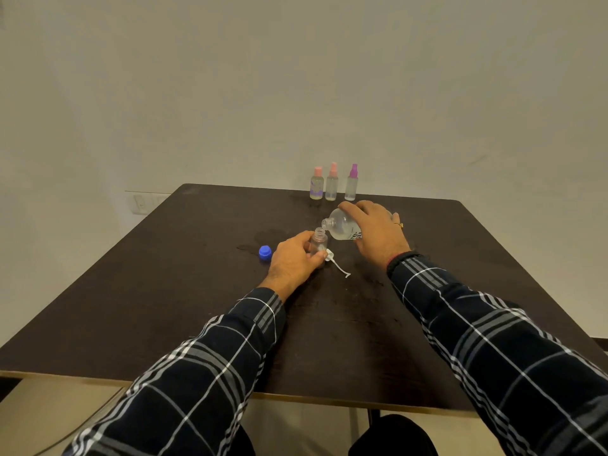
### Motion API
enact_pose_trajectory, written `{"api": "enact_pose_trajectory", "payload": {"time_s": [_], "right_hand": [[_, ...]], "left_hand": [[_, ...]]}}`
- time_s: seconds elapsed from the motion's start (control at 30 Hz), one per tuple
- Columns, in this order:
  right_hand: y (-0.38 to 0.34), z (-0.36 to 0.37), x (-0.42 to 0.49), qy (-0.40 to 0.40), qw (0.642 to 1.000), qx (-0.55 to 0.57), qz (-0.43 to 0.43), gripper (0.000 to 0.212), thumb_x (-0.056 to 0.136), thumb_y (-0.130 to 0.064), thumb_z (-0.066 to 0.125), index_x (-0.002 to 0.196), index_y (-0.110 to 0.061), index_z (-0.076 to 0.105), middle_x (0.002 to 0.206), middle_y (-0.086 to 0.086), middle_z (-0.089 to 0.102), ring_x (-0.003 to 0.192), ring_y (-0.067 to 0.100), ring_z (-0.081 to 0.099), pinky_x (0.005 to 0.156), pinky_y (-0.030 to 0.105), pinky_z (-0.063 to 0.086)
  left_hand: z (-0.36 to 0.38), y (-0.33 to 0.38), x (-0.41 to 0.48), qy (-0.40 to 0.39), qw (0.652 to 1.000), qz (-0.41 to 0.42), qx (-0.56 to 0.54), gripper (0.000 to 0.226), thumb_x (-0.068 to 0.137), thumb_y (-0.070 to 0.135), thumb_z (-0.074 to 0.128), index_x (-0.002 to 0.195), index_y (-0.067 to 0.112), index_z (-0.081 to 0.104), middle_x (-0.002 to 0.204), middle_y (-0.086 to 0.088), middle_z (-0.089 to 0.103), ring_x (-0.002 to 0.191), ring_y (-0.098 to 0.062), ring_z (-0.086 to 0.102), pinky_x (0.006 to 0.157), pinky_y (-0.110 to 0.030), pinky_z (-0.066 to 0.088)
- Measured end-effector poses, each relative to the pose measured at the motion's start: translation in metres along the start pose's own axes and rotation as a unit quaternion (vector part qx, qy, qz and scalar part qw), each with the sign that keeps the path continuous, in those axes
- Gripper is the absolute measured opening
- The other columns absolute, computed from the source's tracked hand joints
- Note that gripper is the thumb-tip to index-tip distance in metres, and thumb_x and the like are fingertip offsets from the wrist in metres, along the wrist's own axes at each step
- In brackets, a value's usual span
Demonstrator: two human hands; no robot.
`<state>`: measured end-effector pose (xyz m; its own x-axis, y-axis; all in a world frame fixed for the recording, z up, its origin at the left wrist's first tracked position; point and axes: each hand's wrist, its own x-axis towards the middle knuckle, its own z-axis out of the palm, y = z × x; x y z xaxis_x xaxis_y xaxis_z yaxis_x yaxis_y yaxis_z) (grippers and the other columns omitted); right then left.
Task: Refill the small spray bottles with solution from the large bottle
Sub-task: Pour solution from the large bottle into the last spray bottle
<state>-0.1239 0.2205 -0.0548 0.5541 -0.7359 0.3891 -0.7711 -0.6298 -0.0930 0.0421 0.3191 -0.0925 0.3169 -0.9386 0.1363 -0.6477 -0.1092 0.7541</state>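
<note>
Left hand (294, 258): fingers curled round the small open bottle (319, 243), held upright.
Right hand (375, 232): grips the large bottle (342, 227), tipped, its mouth just beside the small bottle's neck.
Pump top (337, 263): lying on the worktop (164, 291).
Blue cap (265, 252): left of the left hand.
Far edge: three spray bottles (331, 184).

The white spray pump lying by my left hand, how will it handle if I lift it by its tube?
The spray pump is small plastic, so probably very light. Its thin tube looks slightly curved, so it likely flexes under the head. Lying on its side on the table, it may skid if nudged.
</note>
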Motion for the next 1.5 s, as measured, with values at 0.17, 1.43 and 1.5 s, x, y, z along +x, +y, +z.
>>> {"api": "enact_pose_trajectory", "payload": {"time_s": [0.17, 1.43, 1.5], "right_hand": [[0.0, 0.0, 0.002, 0.0, 1.0, -0.017, -0.005, 0.079, 0.082, -0.004, 0.069, 0.142, -0.041, 0.034, 0.136, -0.001, 0.046, 0.131, 0.026, 0.041, 0.104, 0.076, 0.028], [-0.006, -0.012, 0.001, 0.029, 0.997, -0.069, -0.034, 0.082, 0.082, 0.005, 0.063, 0.145, -0.04, 0.036, 0.142, 0.004, 0.04, 0.138, 0.026, 0.033, 0.11, 0.074, 0.017], [-0.005, -0.012, 0.002, 0.029, 0.996, -0.071, -0.035, 0.083, 0.081, 0.005, 0.064, 0.145, -0.04, 0.036, 0.142, 0.004, 0.041, 0.138, 0.026, 0.034, 0.109, 0.075, 0.017]], "left_hand": [[0.0, 0.0, 0.0, 0.002, 1.0, -0.001, -0.002, 0.041, 0.091, 0.038, 0.069, 0.131, 0.031, 0.058, 0.109, 0.005, 0.068, 0.105, -0.013, 0.062, 0.1, -0.043, 0.051], [0.0, 0.001, -0.001, -0.003, 1.0, -0.007, -0.015, 0.039, 0.092, 0.034, 0.069, 0.129, 0.029, 0.058, 0.103, 0.008, 0.068, 0.101, -0.011, 0.063, 0.099, -0.04, 0.051], [0.0, 0.0, 0.0, -0.004, 1.0, -0.008, -0.016, 0.038, 0.092, 0.035, 0.069, 0.129, 0.031, 0.058, 0.104, 0.009, 0.068, 0.102, -0.011, 0.063, 0.1, -0.041, 0.051]]}}
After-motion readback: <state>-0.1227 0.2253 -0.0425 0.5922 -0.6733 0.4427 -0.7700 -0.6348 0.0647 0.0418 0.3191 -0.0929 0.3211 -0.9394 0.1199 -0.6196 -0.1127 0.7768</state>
